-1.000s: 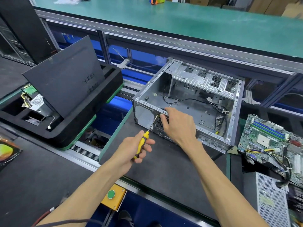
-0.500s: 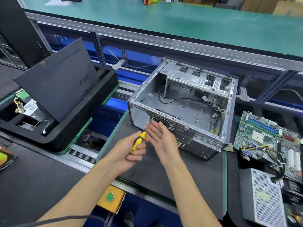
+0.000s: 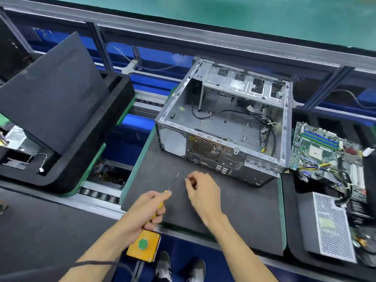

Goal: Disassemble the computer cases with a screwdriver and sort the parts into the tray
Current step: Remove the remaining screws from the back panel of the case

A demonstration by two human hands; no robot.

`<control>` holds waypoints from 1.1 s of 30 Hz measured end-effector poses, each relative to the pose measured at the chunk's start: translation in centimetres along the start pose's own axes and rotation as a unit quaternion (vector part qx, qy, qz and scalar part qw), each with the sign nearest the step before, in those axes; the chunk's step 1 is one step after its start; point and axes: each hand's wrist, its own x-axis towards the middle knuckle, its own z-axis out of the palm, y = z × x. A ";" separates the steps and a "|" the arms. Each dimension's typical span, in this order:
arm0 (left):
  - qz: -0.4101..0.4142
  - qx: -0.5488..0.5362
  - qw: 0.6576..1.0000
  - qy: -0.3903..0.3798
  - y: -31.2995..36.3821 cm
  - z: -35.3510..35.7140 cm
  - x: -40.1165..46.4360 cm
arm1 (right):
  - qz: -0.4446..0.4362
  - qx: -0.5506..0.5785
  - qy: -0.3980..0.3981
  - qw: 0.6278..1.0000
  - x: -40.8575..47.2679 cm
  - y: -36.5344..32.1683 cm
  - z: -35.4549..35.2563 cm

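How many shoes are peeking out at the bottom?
2. One shoe shows below the yellow button box, the other shoe just to its right, between the two forearms. Both are partly cut off by the picture's edge.

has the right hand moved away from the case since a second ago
Yes. The right hand has come off the computer case rim and drawn back toward the person, now over the dark mat beside the screwdriver.

A dark work mat (image 3: 234, 208) with green edging carries the open computer case (image 3: 223, 127) at its far side. Left, a black foam tray (image 3: 101, 127) sits on the roller conveyor (image 3: 97, 195). Right, a second black tray (image 3: 293, 226) holds a motherboard (image 3: 325, 151) far and a perforated power supply (image 3: 327, 226) near.
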 end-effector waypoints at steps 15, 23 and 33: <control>0.156 0.035 0.986 0.053 -0.8 0.0 4.0 | -0.164 -0.021 0.160 0.973 -3.3 -2.1 -2.1; 0.271 0.095 0.951 0.110 -0.4 1.0 5.5 | -0.082 -0.215 -0.085 0.970 10.6 -8.4 -9.5; 0.287 0.078 0.946 0.125 -0.4 1.8 6.3 | -0.123 -0.293 -0.128 0.940 13.6 -6.2 -8.3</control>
